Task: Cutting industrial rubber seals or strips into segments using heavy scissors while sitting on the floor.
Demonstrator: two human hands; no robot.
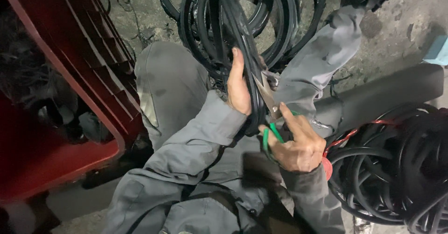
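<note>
My left hand (239, 87) grips a black rubber strip (247, 52) that rises from my lap into a bundle of looped black rubber rings (280, 24) near my knees. My right hand (298, 143) holds green-handled scissors (269, 104), fingers through the green loops. The metal blades point up and lie against the strip just beside my left palm. Both sleeves and trousers are grey.
A red plastic crate (74, 89) stands at the left. A coil of black cable or hose (396, 168) tied with red cord lies at the right, beside a thick black tube (382, 96). The floor is rough grey concrete (401, 24).
</note>
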